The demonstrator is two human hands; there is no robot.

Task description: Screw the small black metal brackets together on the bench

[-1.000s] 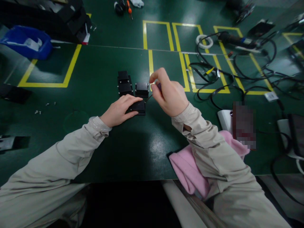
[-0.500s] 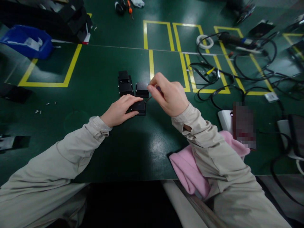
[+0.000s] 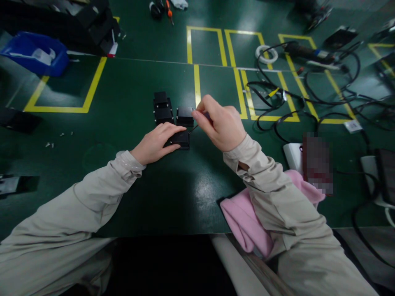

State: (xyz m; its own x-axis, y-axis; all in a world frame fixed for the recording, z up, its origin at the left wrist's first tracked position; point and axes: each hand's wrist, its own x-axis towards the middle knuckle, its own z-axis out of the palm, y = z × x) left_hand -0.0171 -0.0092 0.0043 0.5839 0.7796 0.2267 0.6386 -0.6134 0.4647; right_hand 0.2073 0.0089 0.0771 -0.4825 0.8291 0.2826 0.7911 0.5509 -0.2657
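Observation:
My left hand [image 3: 157,142] grips a small flat black box [image 3: 184,139] against the green table, its fingertips over the top and the thumb along the near side. Silver screw heads show on the box's edge. In my closed right hand [image 3: 219,123] is a thin dark-shafted tool [image 3: 194,128]; its tip meets the box's right side near a screw, and its handle is hidden by the fingers. Just behind stands another black box [image 3: 185,114] with screws at its sides. To its left lie more black boxes [image 3: 162,109], close together in a row.
Loose screws [image 3: 49,145] are scattered at left. A blue bin [image 3: 37,53] stands at back left. Black cables [image 3: 277,107] and a white tape ring [image 3: 266,54] spread over the right side. A pink cloth [image 3: 247,218] lies under my right forearm, at the table's front edge.
The shaft of the tool in my right hand has shifted slightly, with the fingers turned a little. My left hand and the boxes stay in place.

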